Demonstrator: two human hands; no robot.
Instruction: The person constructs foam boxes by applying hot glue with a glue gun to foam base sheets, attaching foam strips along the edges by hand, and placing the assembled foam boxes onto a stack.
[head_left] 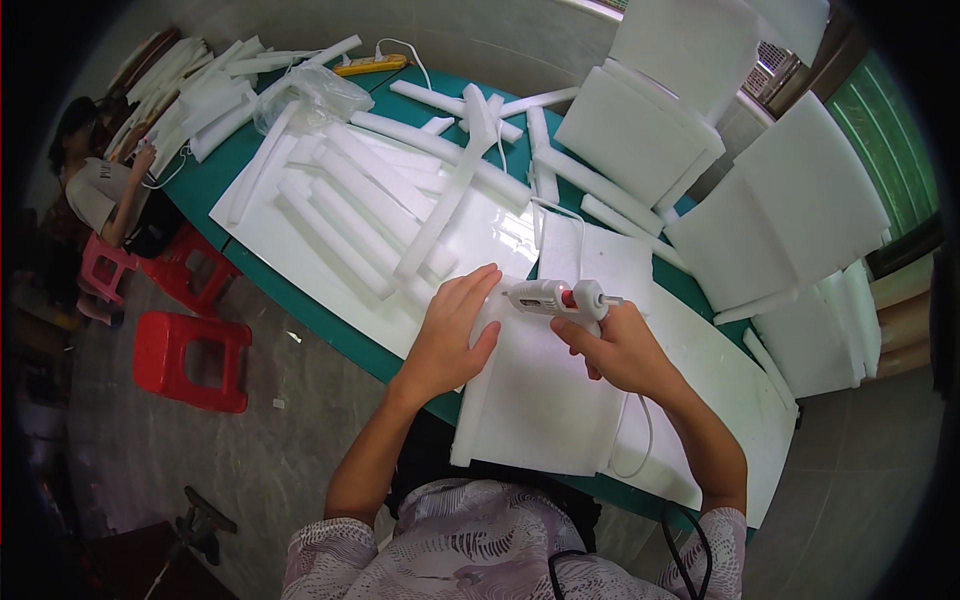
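Note:
My right hand is wrapped round a white glue gun with a red part near its back. Its nozzle points left, toward the upper left edge of a white foam sheet in front of me. A narrow foam strip runs along that sheet's left edge. My left hand lies over the strip's upper part, fingers stretched out and thumb apart. The glue gun's cord hangs below my right hand onto the sheet. Whether the nozzle touches the foam, I cannot tell.
Several loose foam strips lie on a white board on the green table. Stacked foam sheets stand at the back right. A yellow power strip is at the far edge. Red stools and a seated person are at left.

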